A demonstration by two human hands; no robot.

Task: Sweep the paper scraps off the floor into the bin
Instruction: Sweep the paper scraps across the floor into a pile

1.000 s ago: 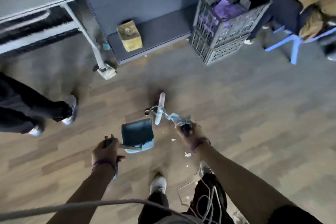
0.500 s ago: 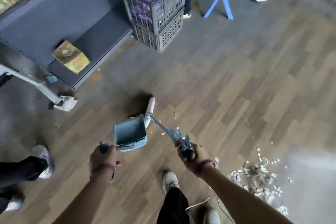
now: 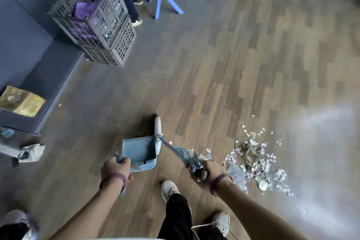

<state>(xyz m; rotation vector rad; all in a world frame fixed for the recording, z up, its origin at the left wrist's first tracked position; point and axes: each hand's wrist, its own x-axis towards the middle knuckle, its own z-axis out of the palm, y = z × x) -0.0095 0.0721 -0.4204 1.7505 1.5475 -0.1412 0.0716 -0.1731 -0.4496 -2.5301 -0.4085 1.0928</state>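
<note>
Wood-plank floor (image 3: 214,64) with paper scraps (image 3: 255,158) piled just right of the right hand (image 3: 206,173), which grips a broom handle (image 3: 179,151) wrapped in blue plastic. Left hand (image 3: 115,169) holds blue dustpan (image 3: 139,151) by its handle, well left of the scraps.

dustpan (image 3: 139,152) light blue | crates (image 3: 97,23) grey lattice | stool (image 3: 165,0) blue | scraps (image 3: 253,160) seemingly white-grey

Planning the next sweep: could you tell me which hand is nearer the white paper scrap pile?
Right. The right hand is beside the white paper scrap pile; the left hand, gripping the blue plastic dustpan, is farther left.
</note>
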